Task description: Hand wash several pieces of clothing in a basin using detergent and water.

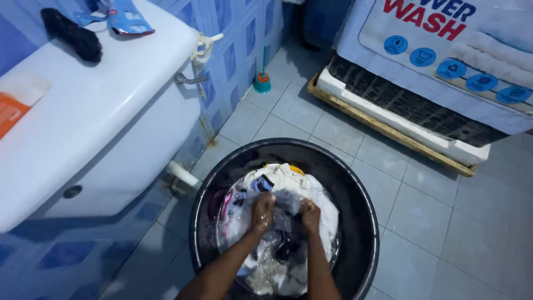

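Low in the frame's centre, both hands press into wet laundry [280, 222] heaped in a black basin [361, 222] on the tiled floor [422, 222]. Left hand [262, 214] and right hand [310, 215] are each closed on a bunch of cloth, close together. A white cistern [94, 111] fills the upper left.

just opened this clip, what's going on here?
A person is hand-washing laundry on a tiled bathroom floor. The left hand and right hand both grip a bunched wet garment over a heap of mostly white clothes soaking in a black basin, beside a toilet tank.
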